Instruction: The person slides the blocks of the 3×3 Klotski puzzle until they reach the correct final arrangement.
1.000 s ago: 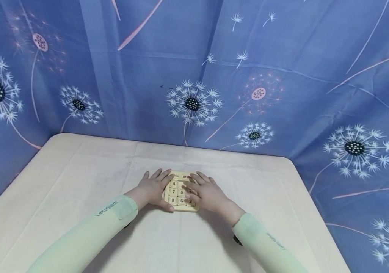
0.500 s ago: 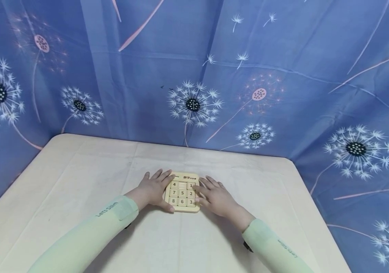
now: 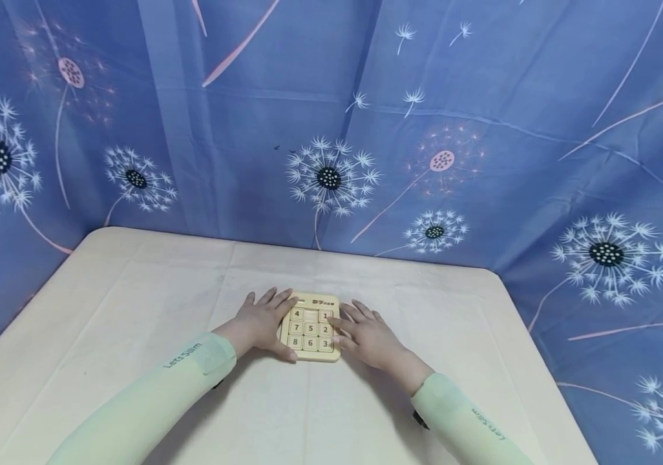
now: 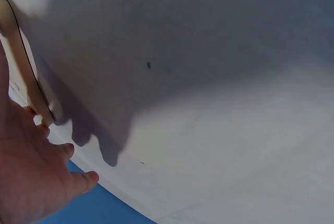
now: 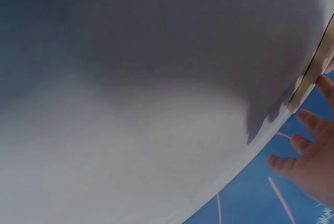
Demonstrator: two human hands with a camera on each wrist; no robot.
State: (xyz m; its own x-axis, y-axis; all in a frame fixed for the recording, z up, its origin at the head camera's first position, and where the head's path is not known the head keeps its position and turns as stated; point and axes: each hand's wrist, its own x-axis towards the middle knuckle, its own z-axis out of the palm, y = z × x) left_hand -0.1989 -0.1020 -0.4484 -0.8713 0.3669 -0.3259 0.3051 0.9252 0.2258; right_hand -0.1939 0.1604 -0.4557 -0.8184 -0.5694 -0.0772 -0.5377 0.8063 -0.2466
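Yellow tray [image 3: 316, 356] holds eight tiles [image 3: 311, 329] | left fingers [image 3: 286, 307] spread on it | right fingers [image 3: 343, 324] straight, at tile 1 [image 3: 324, 316]

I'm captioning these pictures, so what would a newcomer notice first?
Probably the blue cloth behind the table, printed with big dandelions. Next, the yellow number puzzle on the table, with the left hand and right hand at its sides, reaching from pale green sleeves.

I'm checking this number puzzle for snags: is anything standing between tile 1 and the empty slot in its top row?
Nothing visible does. In the head view, tile 1 sits directly beside the empty slot; the right grip is on the tile's other side.
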